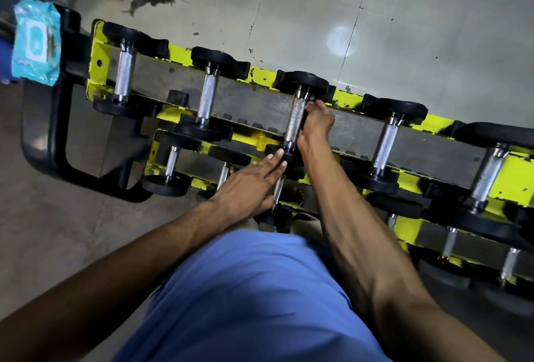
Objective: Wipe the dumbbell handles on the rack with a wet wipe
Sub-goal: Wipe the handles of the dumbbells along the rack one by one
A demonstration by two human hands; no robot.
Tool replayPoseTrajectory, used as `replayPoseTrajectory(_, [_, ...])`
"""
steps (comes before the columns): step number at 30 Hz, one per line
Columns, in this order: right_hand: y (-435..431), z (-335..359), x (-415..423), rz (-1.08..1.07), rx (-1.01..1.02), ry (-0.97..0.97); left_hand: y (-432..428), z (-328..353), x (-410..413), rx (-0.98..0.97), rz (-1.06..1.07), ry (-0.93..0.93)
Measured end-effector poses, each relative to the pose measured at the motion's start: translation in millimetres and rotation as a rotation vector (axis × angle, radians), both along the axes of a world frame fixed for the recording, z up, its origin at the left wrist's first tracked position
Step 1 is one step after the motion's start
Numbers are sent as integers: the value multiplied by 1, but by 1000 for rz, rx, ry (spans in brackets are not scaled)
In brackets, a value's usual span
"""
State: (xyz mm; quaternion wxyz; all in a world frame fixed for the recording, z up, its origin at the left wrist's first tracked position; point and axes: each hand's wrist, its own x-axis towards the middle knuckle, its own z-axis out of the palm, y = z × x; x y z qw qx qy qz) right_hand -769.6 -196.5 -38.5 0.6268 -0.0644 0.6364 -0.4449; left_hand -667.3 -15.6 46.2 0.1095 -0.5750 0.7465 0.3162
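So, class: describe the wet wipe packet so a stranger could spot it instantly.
Start at the long yellow dumbbell rack and follow it to its left end. Just beyond it, the light blue plastic wet wipe packet lies on a black frame, the only soft, pale thing there.

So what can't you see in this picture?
All in the head view:
- Wet wipe: none visible; the right hand curls round the third dumbbell handle and would hide one.
- Lower-tier dumbbells: partly behind the left hand and forearms.
- Yellow rack: cut off by the right edge.
- Wipes packet: print too small to read.
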Motion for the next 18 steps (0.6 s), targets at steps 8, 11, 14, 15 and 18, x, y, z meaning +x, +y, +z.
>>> replayPoseTrajectory(8, [35, 1, -28, 581, -726, 1056, 0, 1, 1, -2, 0, 5])
replayPoseTrajectory(11, [19, 2, -52, 930, -1066, 1396, 0, 4, -1, 13, -2, -1])
replayPoseTrajectory(14, [-6, 5, -64, 1268, -1264, 1557, -2, 5, -2, 14, -3, -4])
replayPoseTrajectory(15, [-10, 11, -62, 1400, -1265, 1591, -1, 5, -2, 14, -3, -8])
replayPoseTrajectory(18, [-21, 39, -33, 1744, -1129, 1724, -2, 7, -6, 9, -2, -19])
